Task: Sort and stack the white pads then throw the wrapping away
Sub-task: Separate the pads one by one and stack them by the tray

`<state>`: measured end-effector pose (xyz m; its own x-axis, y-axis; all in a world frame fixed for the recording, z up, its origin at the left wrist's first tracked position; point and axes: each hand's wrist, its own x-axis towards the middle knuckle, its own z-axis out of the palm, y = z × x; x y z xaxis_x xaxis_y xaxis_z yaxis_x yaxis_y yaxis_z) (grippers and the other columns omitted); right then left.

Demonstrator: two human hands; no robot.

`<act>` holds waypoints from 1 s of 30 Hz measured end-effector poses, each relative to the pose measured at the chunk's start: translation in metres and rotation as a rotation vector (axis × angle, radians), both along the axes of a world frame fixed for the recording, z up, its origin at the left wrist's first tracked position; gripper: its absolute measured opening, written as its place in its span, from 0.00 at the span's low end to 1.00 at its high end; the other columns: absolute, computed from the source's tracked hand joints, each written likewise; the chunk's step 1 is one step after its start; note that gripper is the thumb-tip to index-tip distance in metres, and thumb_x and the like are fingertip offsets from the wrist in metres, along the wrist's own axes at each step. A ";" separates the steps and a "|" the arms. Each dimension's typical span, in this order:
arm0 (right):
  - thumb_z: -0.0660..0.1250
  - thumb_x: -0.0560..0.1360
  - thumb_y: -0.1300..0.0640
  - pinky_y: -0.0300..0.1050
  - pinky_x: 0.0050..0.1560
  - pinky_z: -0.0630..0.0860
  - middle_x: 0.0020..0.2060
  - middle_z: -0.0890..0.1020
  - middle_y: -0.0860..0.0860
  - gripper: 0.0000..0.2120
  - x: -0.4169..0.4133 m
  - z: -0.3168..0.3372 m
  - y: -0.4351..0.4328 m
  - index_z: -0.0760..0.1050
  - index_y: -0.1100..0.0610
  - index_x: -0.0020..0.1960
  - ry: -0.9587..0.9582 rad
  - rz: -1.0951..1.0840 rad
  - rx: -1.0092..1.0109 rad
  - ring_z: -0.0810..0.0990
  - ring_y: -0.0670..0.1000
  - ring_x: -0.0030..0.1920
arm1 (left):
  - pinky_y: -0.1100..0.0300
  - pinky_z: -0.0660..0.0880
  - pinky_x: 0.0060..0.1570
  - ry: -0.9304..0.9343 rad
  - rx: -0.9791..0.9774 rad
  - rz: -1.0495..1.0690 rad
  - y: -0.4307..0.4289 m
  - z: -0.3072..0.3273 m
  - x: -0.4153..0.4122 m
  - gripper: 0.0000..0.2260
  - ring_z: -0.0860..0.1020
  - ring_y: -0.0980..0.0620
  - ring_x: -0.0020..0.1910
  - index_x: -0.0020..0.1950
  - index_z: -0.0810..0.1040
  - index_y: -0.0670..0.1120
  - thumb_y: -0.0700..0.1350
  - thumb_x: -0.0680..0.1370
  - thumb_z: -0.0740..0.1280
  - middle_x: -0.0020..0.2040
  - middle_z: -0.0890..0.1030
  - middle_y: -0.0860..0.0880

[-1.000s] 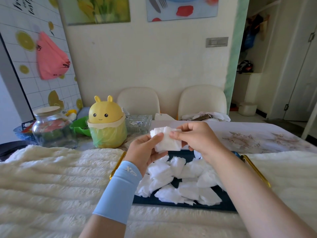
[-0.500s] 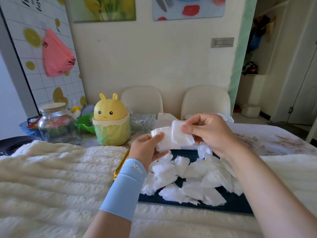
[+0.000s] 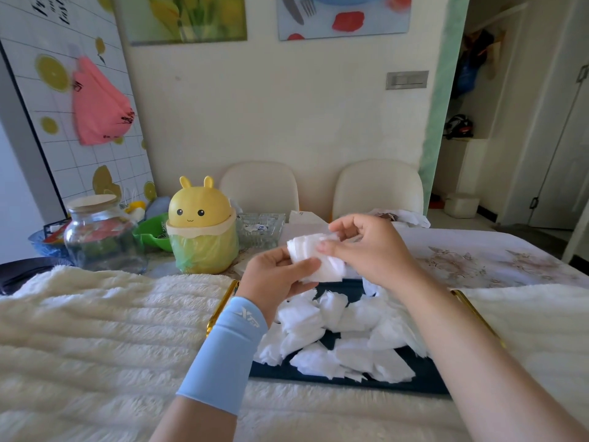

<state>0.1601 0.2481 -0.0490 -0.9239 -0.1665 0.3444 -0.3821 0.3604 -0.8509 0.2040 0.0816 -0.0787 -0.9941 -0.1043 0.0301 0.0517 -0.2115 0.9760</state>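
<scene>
A small stack of white pads (image 3: 314, 258) is held up above the table, gripped from the left by my left hand (image 3: 276, 275) with the thumb across its front. My right hand (image 3: 366, 247) touches the stack's top right corner with thumb and fingertips, its other fingers curled loosely. Below them a heap of loose white pads (image 3: 338, 333) lies on a dark blue tray (image 3: 424, 382) with gold handles. A yellow bunny-shaped bin (image 3: 202, 228) lined with a green bag stands at the left behind the tray.
A fluffy cream blanket (image 3: 95, 339) covers the table's near side. A glass jar (image 3: 100, 234), a green bowl (image 3: 153, 232) and a clear glass dish (image 3: 261, 229) stand at the back left. Two cream chairs (image 3: 377, 189) are behind the table.
My right hand laid the pad it was holding onto the stack in my left hand and now touches its top corner. The view has tilted slightly.
</scene>
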 end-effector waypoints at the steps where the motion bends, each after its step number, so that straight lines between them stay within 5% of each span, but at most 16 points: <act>1: 0.80 0.69 0.49 0.35 0.35 0.73 0.43 0.84 0.46 0.13 0.002 0.001 0.000 0.81 0.50 0.51 -0.074 0.012 0.004 0.82 0.42 0.38 | 0.58 0.82 0.47 0.004 0.012 0.024 0.000 0.000 0.000 0.11 0.85 0.47 0.47 0.54 0.82 0.39 0.37 0.73 0.75 0.49 0.86 0.41; 4: 0.79 0.71 0.49 0.39 0.31 0.73 0.38 0.86 0.50 0.10 0.005 0.001 -0.001 0.84 0.53 0.48 -0.213 0.032 0.010 0.82 0.44 0.33 | 0.58 0.83 0.47 0.005 0.083 0.051 -0.001 -0.001 -0.002 0.10 0.85 0.46 0.47 0.55 0.82 0.38 0.36 0.74 0.73 0.49 0.86 0.41; 8: 0.80 0.69 0.53 0.32 0.30 0.71 0.35 0.86 0.48 0.07 0.002 -0.002 -0.004 0.83 0.53 0.43 -0.168 -0.041 -0.063 0.81 0.43 0.30 | 0.53 0.83 0.48 -0.020 0.166 0.051 0.000 -0.001 -0.003 0.10 0.85 0.45 0.47 0.56 0.81 0.38 0.44 0.80 0.68 0.49 0.86 0.40; 11: 0.80 0.70 0.54 0.38 0.35 0.75 0.37 0.86 0.48 0.08 -0.001 -0.003 0.000 0.84 0.56 0.44 -0.148 -0.054 -0.115 0.81 0.44 0.33 | 0.51 0.83 0.47 -0.064 0.183 0.133 -0.001 -0.004 -0.005 0.08 0.86 0.44 0.45 0.55 0.80 0.41 0.44 0.79 0.69 0.48 0.86 0.41; 16: 0.79 0.70 0.60 0.39 0.27 0.72 0.32 0.83 0.48 0.08 -0.002 0.006 0.007 0.81 0.59 0.43 -0.141 0.058 -0.229 0.78 0.46 0.28 | 0.51 0.83 0.48 -0.087 0.155 0.165 -0.006 -0.006 -0.007 0.09 0.86 0.45 0.45 0.55 0.80 0.41 0.44 0.78 0.71 0.48 0.86 0.41; 23: 0.82 0.66 0.58 0.34 0.28 0.71 0.30 0.83 0.46 0.10 0.001 -0.001 -0.002 0.82 0.56 0.42 -0.104 0.057 -0.020 0.80 0.44 0.28 | 0.51 0.82 0.50 -0.040 0.050 0.046 0.001 -0.003 -0.004 0.09 0.85 0.43 0.49 0.54 0.81 0.39 0.42 0.82 0.64 0.51 0.85 0.37; 27: 0.83 0.65 0.56 0.34 0.34 0.73 0.42 0.84 0.48 0.17 0.000 -0.001 -0.001 0.81 0.53 0.51 -0.113 0.043 -0.005 0.82 0.44 0.37 | 0.48 0.80 0.56 -0.012 0.012 -0.055 -0.001 -0.002 -0.003 0.20 0.84 0.42 0.53 0.57 0.82 0.39 0.54 0.76 0.69 0.52 0.85 0.39; 30: 0.80 0.70 0.52 0.39 0.40 0.75 0.52 0.82 0.49 0.26 -0.002 -0.001 0.004 0.77 0.49 0.65 -0.225 0.116 -0.024 0.82 0.46 0.48 | 0.45 0.77 0.61 0.031 -0.132 -0.083 -0.003 -0.003 -0.003 0.19 0.83 0.41 0.55 0.57 0.81 0.38 0.44 0.69 0.76 0.52 0.85 0.40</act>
